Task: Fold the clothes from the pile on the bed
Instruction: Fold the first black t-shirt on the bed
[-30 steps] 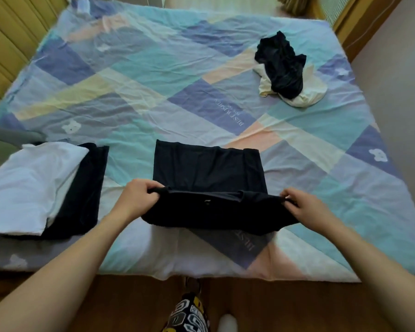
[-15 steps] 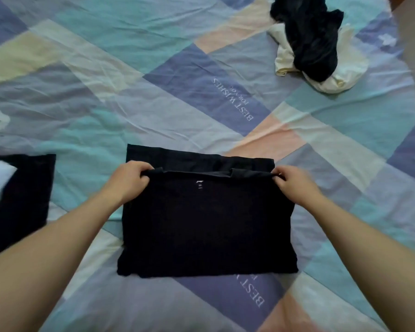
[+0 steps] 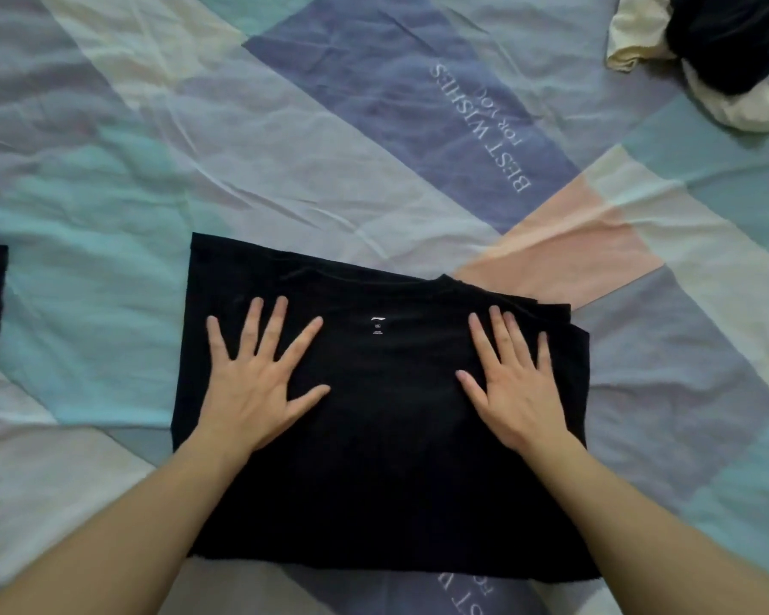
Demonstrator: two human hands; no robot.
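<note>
Patchwork pastel bedsheet (image 3: 107,179) carries the folded black cotton T-shirt (image 3: 387,437) at centre – soft, light and floppy, probably best lifted by its side edges – with left hand (image 3: 258,383) and right hand (image 3: 513,388) pressed flat, fingers spread, while the unfolded black-and-cream clothes pile (image 3: 720,51) waits at 1 o'clock.

Bare bedsheet (image 3: 285,179) — clothes pile (image 3: 724,51) far-right

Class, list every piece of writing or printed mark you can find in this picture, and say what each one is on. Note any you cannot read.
"BEST WISHES FOR YOU", upside down to the camera, on the purple patch of the bedsheet.
A second print of that text on the bedsheet, cut off by the picture's bottom edge: only partly readable.
A small white logo and size mark on the folded black shirt: too small to read.
</note>
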